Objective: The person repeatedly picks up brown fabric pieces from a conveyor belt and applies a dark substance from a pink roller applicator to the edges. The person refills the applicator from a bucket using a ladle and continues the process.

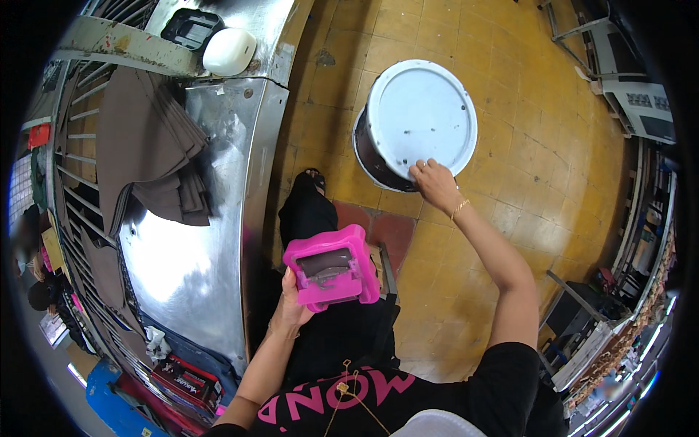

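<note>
My left hand [292, 304] is closed round the side of a pink plastic case [369, 279] with a dark roller-like piece set in its top, held above my lap. Out ahead to the right stands a dark round bucket [371, 156] with a pale bluish-white lid [422, 109]; several small dark specks lie on the lid. My right hand [437, 183] rests at the lid's near edge, fingers curled and drawn together. What is under those fingertips, if anything, is hidden.
On my left runs a shiny metal table [175, 262] with stacked brown fabric pieces [149, 146] over its barred edge. A white rounded box [229, 52] and a black tray [191, 29] sit at its far end. Yellow floor tiles [524, 182] surround the bucket. Shelving [582, 349] lines the right.
</note>
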A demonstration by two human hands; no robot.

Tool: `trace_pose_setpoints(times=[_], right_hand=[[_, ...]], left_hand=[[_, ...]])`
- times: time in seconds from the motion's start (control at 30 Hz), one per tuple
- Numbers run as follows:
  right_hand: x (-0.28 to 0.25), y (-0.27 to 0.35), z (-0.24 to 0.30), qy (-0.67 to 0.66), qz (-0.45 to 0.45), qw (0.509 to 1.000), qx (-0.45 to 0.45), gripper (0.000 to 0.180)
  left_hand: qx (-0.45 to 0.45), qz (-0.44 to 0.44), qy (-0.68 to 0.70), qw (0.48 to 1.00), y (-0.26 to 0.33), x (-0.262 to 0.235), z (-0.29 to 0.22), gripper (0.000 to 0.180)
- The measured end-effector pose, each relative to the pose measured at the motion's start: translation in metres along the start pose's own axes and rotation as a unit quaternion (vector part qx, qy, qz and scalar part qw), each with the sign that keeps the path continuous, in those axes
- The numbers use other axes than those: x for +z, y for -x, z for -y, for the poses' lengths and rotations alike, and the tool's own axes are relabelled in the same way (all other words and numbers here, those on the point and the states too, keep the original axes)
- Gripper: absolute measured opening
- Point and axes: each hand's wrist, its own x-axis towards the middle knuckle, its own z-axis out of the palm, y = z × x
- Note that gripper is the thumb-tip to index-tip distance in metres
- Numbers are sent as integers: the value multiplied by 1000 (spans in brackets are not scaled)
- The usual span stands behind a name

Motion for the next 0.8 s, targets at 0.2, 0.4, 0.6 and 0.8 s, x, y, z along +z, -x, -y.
trace_pose_setpoints(times=[0.2, 0.4, 0.6, 0.8], right_hand=[[57, -31, -41, 44, 26, 996, 73, 24], [65, -38, -25, 56, 34, 989, 134, 38], [56, 8, -38, 20, -95, 903, 418, 42], [109, 65, -55, -288, 38, 762, 578, 34]], left_hand=[[-11, 14, 19, 1000, -3, -7, 9, 68], [-6, 18, 14, 1000, -11, -13, 19, 65], [-28, -2, 10, 1000, -12, -13, 25, 68], [-54, 11, 21, 998, -12, -20, 32, 70]])
